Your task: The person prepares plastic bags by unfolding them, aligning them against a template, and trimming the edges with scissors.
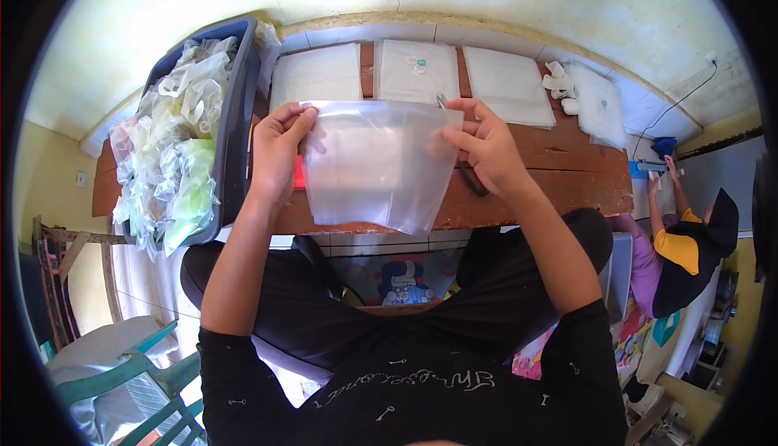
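Note:
A clear plastic bag (377, 166) is stretched between my two hands above the brown wooden table (559, 172). My left hand (279, 146) pinches its upper left corner. The upper right corner is between the thumb and fingers of my right hand (485, 145). Behind the bag, a red object (299, 174) shows at its left edge, and a dark curved handle (472, 180) shows below my right hand. Stacks of clear plastic bags (316, 73), (416, 69), (507, 85) lie along the back of the table.
At the left, a dark bin (235, 134) holds crumpled plastic. White rolls (557, 81) and another bag stack (596, 106) lie at the back right. Farther right, a co-worker (689, 247) reaches toward a blue device (646, 168). A green chair (138, 373) stands at lower left.

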Available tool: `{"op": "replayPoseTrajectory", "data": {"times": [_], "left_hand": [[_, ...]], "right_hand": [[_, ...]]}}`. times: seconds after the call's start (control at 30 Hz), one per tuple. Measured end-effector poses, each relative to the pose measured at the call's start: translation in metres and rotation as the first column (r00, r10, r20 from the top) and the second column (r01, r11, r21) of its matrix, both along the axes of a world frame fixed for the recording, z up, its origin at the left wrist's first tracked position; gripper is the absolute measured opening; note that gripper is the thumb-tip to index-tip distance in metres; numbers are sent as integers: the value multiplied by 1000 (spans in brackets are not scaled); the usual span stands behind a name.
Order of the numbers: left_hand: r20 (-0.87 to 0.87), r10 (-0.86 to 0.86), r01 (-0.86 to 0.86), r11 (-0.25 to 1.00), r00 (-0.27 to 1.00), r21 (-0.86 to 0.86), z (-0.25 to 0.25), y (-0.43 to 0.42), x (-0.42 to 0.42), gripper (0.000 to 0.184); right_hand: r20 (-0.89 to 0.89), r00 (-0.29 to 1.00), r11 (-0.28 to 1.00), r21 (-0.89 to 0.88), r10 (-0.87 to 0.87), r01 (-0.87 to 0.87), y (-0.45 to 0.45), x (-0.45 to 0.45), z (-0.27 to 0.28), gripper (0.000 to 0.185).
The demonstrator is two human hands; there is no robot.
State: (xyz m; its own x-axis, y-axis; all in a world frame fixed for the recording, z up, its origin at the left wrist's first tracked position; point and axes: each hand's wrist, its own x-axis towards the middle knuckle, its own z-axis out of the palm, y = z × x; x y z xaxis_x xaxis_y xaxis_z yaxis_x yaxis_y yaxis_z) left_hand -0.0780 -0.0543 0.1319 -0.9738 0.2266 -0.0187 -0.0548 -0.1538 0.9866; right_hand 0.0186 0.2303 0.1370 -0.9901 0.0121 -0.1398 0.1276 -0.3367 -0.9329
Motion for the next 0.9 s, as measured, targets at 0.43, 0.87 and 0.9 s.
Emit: {"op": "replayPoseTrajectory", "data": {"times": [0.43,0.87,0.9], "left_hand": [[252,55,26,951,966,-307,-103,-3,-33,17],[205,36,47,921,978,-388,-118,-9,-46,36],[210,40,47,919,977,-392,-119,-9,-48,36]], "right_hand": [[333,943,979,191,9,-77,-10,-12,-93,42],[325,943,966,256,-69,-17,-2,-24,-102,38],[326,942,968,251,-76,-9,-2,-24,-102,37]]}}
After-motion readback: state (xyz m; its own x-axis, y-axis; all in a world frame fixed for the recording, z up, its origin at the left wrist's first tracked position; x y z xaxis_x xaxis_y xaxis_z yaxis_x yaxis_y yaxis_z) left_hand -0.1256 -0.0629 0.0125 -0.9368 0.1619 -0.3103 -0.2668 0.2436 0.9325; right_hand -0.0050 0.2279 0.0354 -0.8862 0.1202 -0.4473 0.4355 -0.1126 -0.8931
